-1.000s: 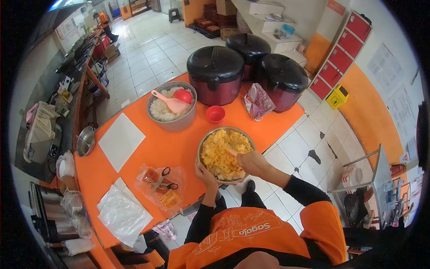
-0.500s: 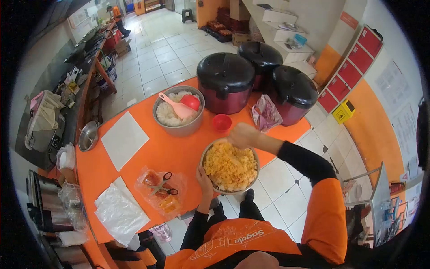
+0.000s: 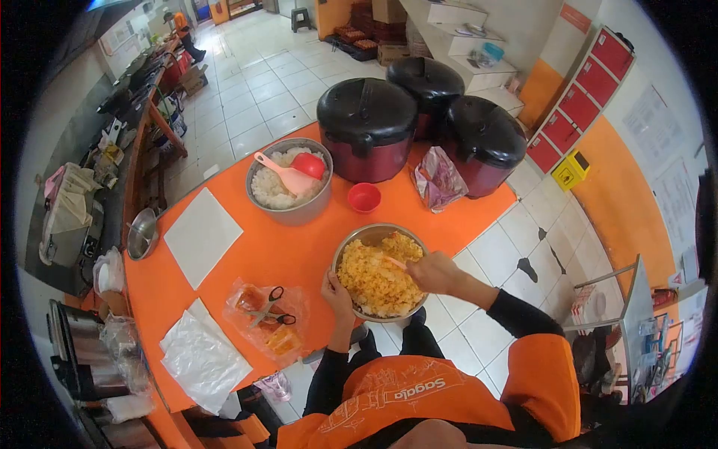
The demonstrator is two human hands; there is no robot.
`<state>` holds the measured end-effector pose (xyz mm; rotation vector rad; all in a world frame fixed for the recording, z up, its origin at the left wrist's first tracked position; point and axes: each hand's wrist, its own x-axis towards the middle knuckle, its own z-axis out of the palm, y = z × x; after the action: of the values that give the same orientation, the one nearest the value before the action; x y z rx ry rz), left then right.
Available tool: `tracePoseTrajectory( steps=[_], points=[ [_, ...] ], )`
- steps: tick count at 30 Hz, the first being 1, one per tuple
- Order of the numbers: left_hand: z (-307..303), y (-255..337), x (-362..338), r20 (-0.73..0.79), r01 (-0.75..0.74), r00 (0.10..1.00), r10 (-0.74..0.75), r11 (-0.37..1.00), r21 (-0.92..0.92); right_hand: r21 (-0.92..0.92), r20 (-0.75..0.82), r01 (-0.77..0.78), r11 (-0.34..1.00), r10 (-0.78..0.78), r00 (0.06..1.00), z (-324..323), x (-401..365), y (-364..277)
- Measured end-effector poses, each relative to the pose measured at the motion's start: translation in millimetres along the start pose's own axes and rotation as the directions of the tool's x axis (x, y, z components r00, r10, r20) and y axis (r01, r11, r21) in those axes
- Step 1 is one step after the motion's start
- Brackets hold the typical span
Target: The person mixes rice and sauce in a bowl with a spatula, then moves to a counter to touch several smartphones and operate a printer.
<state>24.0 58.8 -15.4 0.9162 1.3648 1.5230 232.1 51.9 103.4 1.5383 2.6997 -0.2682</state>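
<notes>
A round metal bowl (image 3: pixel 364 235) of yellow-orange seasoned rice (image 3: pixel 372 280) stands at the table's near edge. My left hand (image 3: pixel 338 301) grips the bowl's left rim, thumb up along the side. In my right hand (image 3: pixel 437 272), fingers closed, is a pale pink rice paddle (image 3: pixel 396 263); only a short piece shows, and the rest is hidden by the hand and the rice. Just beyond the bowl sits a small red cup (image 3: pixel 364 198). Farther back, a pot (image 3: pixel 293 215) of white rice holds a pink paddle (image 3: pixel 282 173) and a red scoop (image 3: pixel 307 165).
Three rice cookers (image 3: pixel 366 123) line the table's far right, beside a crumpled foil bag (image 3: pixel 439 179). Left lie scissors (image 3: pixel 269 308) on a plastic bag of orange food, a white sheet (image 3: pixel 203 238) and white plastic bags (image 3: pixel 202 359). A person (image 3: pixel 182 34) stands far off.
My right hand has come down from above the bowl to its right side, and the paddle now shows in the rice. The rice is pushed toward the near side. The view has shifted slightly.
</notes>
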Motion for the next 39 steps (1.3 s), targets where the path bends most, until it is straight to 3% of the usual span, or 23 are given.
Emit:
tracePoseTrajectory(
  steps=[3,5,7,10,12,17,19,21,22,24,26,28,30,34,39],
  points=[
    [-4.1,-1.7,1.7,0.019,0.038,0.999,-0.04,0.993,0.111,-0.028,-0.006,0.046,0.999,-0.046,0.999,-6.0,-11.1,-15.7],
    [-0.1,-2.1,1.2,-0.001,0.02,1.0,-0.02,0.999,0.041,-0.04,0.022,0.034,0.999,-0.033,0.999,-14.5,-6.2,-24.0],
    [0.0,-2.3,0.1,-0.026,0.002,1.0,-0.003,1.0,-0.026,-0.114,0.237,-0.086,0.99,0.111,0.965,-28.6,8.7,-28.1],
    [-2.8,-10.9,3.2,0.001,0.001,1.0,-0.001,1.0,-0.031,-0.145,0.172,-0.019,0.989,0.044,0.984,-11.7,45.9,-1.4],
    [-8.0,-24.2,5.9,0.012,-0.039,0.999,0.038,0.99,0.138,-0.155,0.183,0.026,0.988,0.003,0.983,-12.3,67.6,19.1],
    [-3.1,-4.6,2.2,0.002,-0.041,0.999,0.041,0.995,0.089,-0.239,0.246,0.069,0.969,-0.008,0.969,-60.2,66.1,9.7],
    [-3.0,-6.1,-0.7,0.01,0.001,1.0,-0.002,0.994,0.106,-0.238,0.212,-0.084,0.968,0.136,0.968,-91.3,50.1,6.4],
    [1.1,-2.6,-1.9,-0.017,-0.162,0.987,0.163,0.985,0.064,-0.274,0.172,-0.144,0.951,0.196,0.965,-88.9,35.8,11.9],
    [0.1,-2.8,-2.3,-0.021,-0.162,0.986,0.163,0.985,0.063,-0.308,0.123,-0.205,0.929,0.252,0.96,-87.6,30.0,14.0],
    [-2.8,-1.9,-4.0,-0.011,-0.021,1.0,0.023,0.989,0.146,-0.29,0.127,-0.224,0.93,0.27,0.955,-83.8,22.3,15.6],
    [-1.0,-0.1,-5.1,-0.014,-0.064,0.998,0.066,0.992,0.109,-0.271,0.135,-0.24,0.932,0.284,0.949,-69.5,19.2,18.6],
    [1.2,10.1,-6.0,-0.019,-0.107,0.994,0.109,0.991,0.076,-0.221,0.028,-0.304,0.927,0.317,0.948,-29.5,26.4,30.3],
    [2.6,22.8,-8.6,-0.013,-0.111,0.994,0.113,0.987,0.114,-0.173,0.033,-0.317,0.933,0.327,0.944,-0.2,35.2,25.2],
    [1.0,5.0,-5.6,-0.029,-0.08,0.996,0.082,0.994,0.069,-0.073,-0.006,-0.305,0.95,0.305,0.952,-1.2,45.1,-10.8],
    [-1.1,-5.2,-3.1,-0.016,-0.041,0.999,0.041,0.999,0.016,-0.189,0.012,-0.178,0.966,0.184,0.983,-25.5,43.8,-40.8]
  ],
)
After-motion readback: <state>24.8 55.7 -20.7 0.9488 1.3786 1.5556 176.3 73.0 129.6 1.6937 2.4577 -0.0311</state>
